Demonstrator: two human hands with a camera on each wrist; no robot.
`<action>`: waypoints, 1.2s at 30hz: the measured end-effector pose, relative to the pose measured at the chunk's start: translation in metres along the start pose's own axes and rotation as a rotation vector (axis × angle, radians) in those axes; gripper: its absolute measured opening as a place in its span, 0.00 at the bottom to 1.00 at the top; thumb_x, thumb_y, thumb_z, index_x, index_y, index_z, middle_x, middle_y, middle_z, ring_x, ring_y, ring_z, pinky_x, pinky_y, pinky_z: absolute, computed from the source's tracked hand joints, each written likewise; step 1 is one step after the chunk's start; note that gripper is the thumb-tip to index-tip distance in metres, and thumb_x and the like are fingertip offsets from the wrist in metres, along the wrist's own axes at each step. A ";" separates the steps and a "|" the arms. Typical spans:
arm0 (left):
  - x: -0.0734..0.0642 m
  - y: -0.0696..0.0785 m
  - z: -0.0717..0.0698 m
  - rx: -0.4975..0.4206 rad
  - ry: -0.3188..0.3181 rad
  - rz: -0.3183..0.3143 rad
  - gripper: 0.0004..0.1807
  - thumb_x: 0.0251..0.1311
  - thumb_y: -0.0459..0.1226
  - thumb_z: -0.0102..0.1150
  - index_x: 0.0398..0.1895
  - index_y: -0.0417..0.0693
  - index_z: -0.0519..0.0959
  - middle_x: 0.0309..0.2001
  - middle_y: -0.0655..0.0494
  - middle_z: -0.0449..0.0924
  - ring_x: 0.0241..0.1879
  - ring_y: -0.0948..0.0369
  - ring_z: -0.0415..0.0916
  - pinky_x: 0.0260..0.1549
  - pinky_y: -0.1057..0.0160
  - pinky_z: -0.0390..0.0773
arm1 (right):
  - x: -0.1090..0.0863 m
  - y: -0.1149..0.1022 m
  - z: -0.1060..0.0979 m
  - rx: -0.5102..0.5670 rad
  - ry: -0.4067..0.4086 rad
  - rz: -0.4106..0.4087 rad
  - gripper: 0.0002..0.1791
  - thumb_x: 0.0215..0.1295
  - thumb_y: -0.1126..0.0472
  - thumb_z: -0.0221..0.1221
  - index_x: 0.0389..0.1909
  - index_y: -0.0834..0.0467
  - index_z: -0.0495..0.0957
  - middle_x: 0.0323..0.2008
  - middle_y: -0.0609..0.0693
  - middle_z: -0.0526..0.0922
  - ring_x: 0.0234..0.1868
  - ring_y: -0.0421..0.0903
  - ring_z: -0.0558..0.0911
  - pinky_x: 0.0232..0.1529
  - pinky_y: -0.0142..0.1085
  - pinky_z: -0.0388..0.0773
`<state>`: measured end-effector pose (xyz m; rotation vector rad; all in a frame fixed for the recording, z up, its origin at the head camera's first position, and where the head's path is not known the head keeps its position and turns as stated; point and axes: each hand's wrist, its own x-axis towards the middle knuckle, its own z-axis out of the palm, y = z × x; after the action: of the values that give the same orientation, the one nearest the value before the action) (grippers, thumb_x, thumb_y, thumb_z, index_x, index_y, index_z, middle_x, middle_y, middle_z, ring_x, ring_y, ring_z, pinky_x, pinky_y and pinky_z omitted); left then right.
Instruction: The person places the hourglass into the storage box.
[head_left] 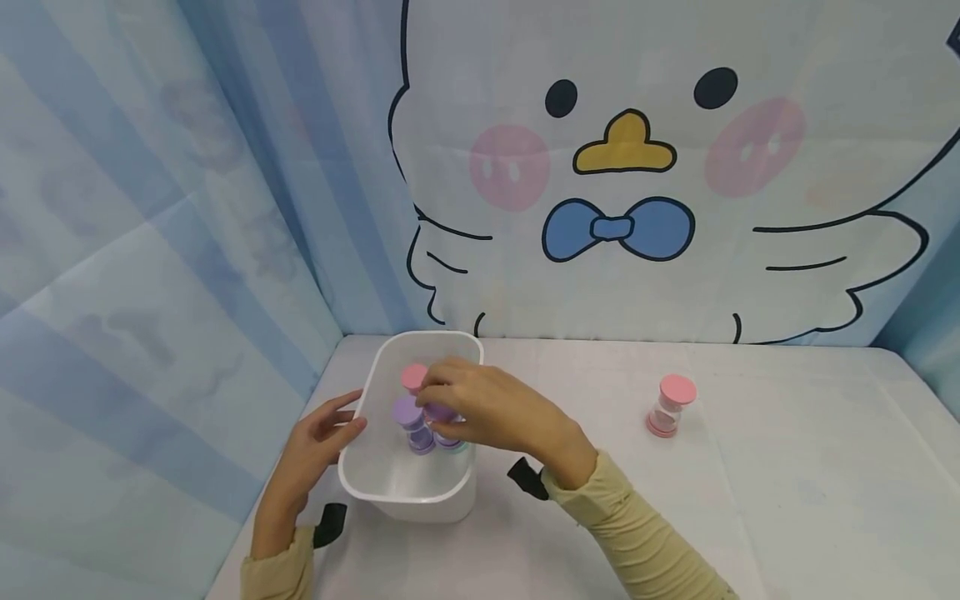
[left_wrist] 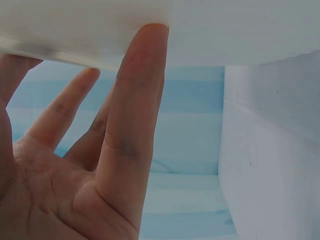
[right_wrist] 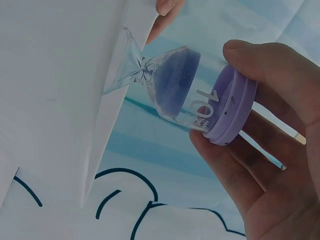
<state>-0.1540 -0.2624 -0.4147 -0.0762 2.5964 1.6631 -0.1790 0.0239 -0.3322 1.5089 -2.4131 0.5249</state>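
Note:
A white plastic bin [head_left: 412,492] stands on the table, holding several small hourglasses. Inside it are a purple-capped hourglass [head_left: 408,414] and a pink-capped one [head_left: 414,377]. My right hand [head_left: 487,404] reaches over the bin's right rim, pinching another hourglass [right_wrist: 192,92] by its purple end cap. This one has clear glass, purple sand and a "10" printed on it; its lower end is hidden by the bin wall in the right wrist view. My left hand [head_left: 311,454] touches the bin's left side, its fingers fairly straight and spread in the left wrist view.
A pink hourglass [head_left: 670,406] stands upright by itself on the white table [head_left: 810,475], right of the bin. A curtain [head_left: 150,292] hangs along the left side. Behind the table is a cloth backdrop [head_left: 630,292] printed with a cartoon bird.

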 end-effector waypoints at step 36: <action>0.001 -0.004 -0.001 -0.017 -0.009 0.001 0.30 0.67 0.48 0.60 0.71 0.55 0.69 0.60 0.40 0.76 0.47 0.58 0.82 0.38 0.59 0.84 | 0.004 0.008 0.041 0.001 -0.197 0.076 0.15 0.61 0.55 0.69 0.48 0.53 0.85 0.48 0.44 0.84 0.48 0.39 0.80 0.51 0.28 0.77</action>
<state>-0.1544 -0.2651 -0.4176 -0.0680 2.5765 1.6823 -0.1887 0.0059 -0.3690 1.5411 -2.6272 0.4098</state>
